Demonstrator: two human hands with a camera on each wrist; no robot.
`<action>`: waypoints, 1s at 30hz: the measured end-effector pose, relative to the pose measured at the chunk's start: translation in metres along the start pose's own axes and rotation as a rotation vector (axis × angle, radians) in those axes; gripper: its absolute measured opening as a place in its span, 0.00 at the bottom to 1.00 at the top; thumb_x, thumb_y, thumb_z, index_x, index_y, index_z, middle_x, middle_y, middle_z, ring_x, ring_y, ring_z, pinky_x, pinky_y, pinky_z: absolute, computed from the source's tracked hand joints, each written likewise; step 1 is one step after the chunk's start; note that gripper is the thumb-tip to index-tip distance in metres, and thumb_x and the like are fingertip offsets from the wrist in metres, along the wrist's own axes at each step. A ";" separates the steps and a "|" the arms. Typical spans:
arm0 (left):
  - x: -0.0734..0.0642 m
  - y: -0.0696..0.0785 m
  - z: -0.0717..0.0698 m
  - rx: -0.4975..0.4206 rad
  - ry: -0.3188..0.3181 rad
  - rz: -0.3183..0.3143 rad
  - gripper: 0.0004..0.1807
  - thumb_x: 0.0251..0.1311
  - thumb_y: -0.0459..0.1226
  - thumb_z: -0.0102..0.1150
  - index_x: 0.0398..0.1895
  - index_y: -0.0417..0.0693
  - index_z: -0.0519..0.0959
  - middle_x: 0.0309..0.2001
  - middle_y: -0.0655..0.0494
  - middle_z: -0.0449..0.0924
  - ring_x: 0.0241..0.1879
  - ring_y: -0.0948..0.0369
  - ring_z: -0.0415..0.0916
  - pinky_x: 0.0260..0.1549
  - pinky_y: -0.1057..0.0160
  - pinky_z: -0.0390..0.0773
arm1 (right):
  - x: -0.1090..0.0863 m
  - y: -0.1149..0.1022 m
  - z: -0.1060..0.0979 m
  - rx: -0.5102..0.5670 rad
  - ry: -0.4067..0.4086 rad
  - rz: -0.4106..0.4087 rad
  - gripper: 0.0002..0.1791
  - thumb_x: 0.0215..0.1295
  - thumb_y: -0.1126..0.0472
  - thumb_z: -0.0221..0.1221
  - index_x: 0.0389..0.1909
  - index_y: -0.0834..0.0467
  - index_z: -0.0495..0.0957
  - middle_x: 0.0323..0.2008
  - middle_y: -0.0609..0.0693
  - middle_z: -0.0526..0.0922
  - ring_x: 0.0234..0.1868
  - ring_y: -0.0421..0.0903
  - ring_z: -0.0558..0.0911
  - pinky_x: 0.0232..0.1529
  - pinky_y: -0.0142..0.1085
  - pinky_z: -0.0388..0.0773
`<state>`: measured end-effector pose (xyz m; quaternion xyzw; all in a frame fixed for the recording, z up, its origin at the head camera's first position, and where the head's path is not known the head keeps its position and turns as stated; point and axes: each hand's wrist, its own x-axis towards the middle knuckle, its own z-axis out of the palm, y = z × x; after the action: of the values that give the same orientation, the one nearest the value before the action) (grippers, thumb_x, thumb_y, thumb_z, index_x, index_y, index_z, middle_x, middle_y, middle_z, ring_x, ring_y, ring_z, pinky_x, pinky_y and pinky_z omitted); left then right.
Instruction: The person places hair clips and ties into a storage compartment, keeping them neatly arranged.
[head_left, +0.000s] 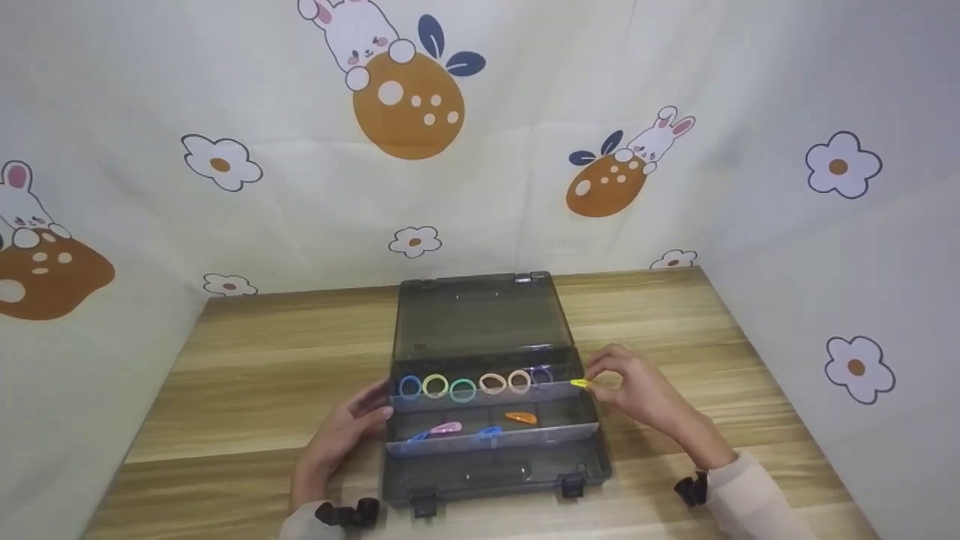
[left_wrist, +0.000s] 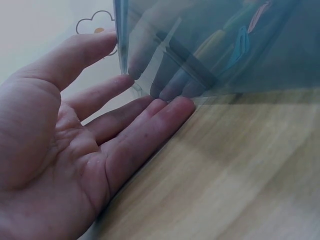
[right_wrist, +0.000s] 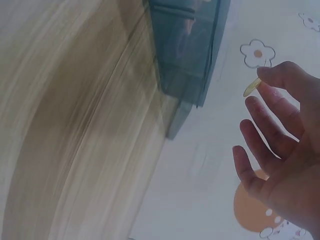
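Note:
A dark see-through storage box lies on the table with its lid tilted back. Between the thumb and index finger of my right hand, a yellow snap hair clip is pinched above the box's right rim. The other right fingers are spread in the right wrist view. My left hand touches the box's left wall with fairly straight fingers. Several hair ties, such as a green one, stand in the back row. The middle row holds an orange clip, a pink clip and two blue clips.
The open lid leans toward the back curtain, printed with rabbits and flowers. Two latches, one at front left, stick out from the box. Wood-patterned table surface extends on both sides.

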<state>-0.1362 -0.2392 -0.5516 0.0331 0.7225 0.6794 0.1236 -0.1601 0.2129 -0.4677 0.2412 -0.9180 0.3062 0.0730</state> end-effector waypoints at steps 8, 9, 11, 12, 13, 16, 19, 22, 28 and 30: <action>0.000 0.000 0.000 0.003 -0.018 0.021 0.37 0.67 0.35 0.61 0.75 0.34 0.58 0.72 0.33 0.65 0.71 0.42 0.65 0.58 0.71 0.75 | 0.010 -0.007 0.018 -0.059 -0.081 -0.072 0.05 0.52 0.66 0.70 0.30 0.54 0.87 0.45 0.49 0.85 0.48 0.49 0.82 0.51 0.45 0.81; 0.001 0.000 0.000 0.001 -0.020 0.020 0.37 0.67 0.35 0.61 0.75 0.34 0.58 0.72 0.33 0.65 0.72 0.42 0.64 0.58 0.71 0.76 | 0.011 -0.007 0.020 -0.066 -0.086 -0.087 0.05 0.52 0.65 0.70 0.30 0.54 0.87 0.45 0.49 0.85 0.48 0.49 0.82 0.51 0.45 0.81; 0.001 -0.001 0.000 -0.003 -0.020 0.015 0.37 0.66 0.35 0.61 0.75 0.35 0.59 0.72 0.34 0.65 0.72 0.42 0.63 0.58 0.72 0.75 | 0.012 -0.006 0.024 -0.071 -0.097 -0.120 0.04 0.52 0.65 0.70 0.30 0.55 0.88 0.45 0.50 0.85 0.49 0.49 0.81 0.51 0.45 0.80; 0.002 -0.001 0.000 -0.005 -0.021 0.015 0.37 0.66 0.35 0.61 0.75 0.35 0.59 0.72 0.34 0.65 0.73 0.42 0.63 0.58 0.72 0.75 | 0.013 -0.006 0.027 -0.073 -0.102 -0.137 0.05 0.52 0.65 0.70 0.30 0.56 0.88 0.45 0.50 0.85 0.49 0.49 0.81 0.52 0.46 0.80; 0.002 -0.001 0.000 -0.005 -0.017 0.014 0.37 0.66 0.35 0.61 0.75 0.35 0.59 0.72 0.34 0.65 0.73 0.42 0.63 0.58 0.73 0.74 | 0.014 -0.006 0.028 -0.074 -0.108 -0.149 0.05 0.51 0.65 0.70 0.30 0.56 0.88 0.45 0.50 0.85 0.49 0.49 0.81 0.52 0.46 0.80; 0.002 -0.001 0.000 -0.010 -0.004 0.009 0.37 0.66 0.35 0.61 0.75 0.35 0.59 0.72 0.35 0.65 0.73 0.42 0.63 0.58 0.74 0.73 | 0.016 -0.005 0.033 -0.071 -0.127 -0.171 0.05 0.50 0.66 0.70 0.30 0.57 0.88 0.46 0.51 0.85 0.49 0.50 0.81 0.52 0.45 0.80; 0.002 -0.001 0.001 -0.003 0.008 0.005 0.37 0.66 0.35 0.62 0.75 0.36 0.60 0.72 0.36 0.65 0.73 0.42 0.63 0.58 0.75 0.73 | 0.018 -0.005 0.037 -0.083 -0.149 -0.176 0.05 0.50 0.65 0.70 0.30 0.57 0.88 0.47 0.53 0.85 0.50 0.51 0.81 0.54 0.46 0.80; 0.001 -0.001 0.001 0.004 0.013 0.000 0.37 0.65 0.35 0.62 0.75 0.36 0.60 0.72 0.36 0.65 0.72 0.42 0.64 0.57 0.74 0.74 | 0.018 -0.004 0.039 -0.095 -0.166 -0.177 0.04 0.50 0.65 0.70 0.30 0.57 0.88 0.48 0.54 0.85 0.51 0.51 0.81 0.55 0.47 0.80; 0.000 -0.002 0.001 -0.002 0.008 -0.002 0.37 0.66 0.34 0.61 0.75 0.36 0.60 0.72 0.35 0.65 0.72 0.42 0.64 0.57 0.72 0.75 | 0.018 -0.003 0.042 -0.141 -0.173 -0.204 0.04 0.50 0.63 0.71 0.29 0.56 0.88 0.49 0.54 0.85 0.52 0.51 0.79 0.55 0.47 0.79; 0.000 -0.001 0.000 -0.009 0.001 -0.001 0.36 0.66 0.34 0.61 0.75 0.36 0.59 0.72 0.35 0.65 0.72 0.42 0.64 0.57 0.71 0.76 | 0.017 -0.005 0.044 -0.170 -0.173 -0.209 0.03 0.51 0.62 0.72 0.28 0.55 0.88 0.49 0.52 0.85 0.53 0.51 0.79 0.56 0.49 0.77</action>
<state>-0.1362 -0.2392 -0.5530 0.0318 0.7197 0.6825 0.1238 -0.1725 0.1765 -0.4954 0.3540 -0.9133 0.1965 0.0454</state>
